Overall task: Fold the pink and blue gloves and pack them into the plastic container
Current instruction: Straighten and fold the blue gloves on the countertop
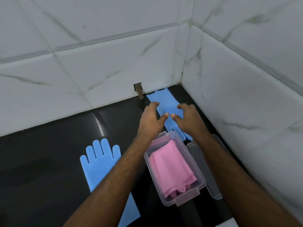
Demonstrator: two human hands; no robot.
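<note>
A clear plastic container (pixel 199 172) stands on the black counter with folded pink gloves (pixel 170 167) inside it. One blue glove (pixel 165 102) lies flat beyond the container, cuff toward the corner, fingers pointing at the container. My left hand (pixel 151 118) and my right hand (pixel 188 117) hover over its middle, fingers spread and curved, thumbs nearly touching; neither grips anything. A second blue glove (pixel 100 161) lies flat at the left, fingers pointing away from me, partly hidden under my left forearm.
The container's clear lid (pixel 211 182) lies just right of it, under my right forearm. White marble-tiled walls (pixel 237 95) close the counter at the back and right, meeting in a corner. A small hole (pixel 138 89) sits in the back wall at the counter line.
</note>
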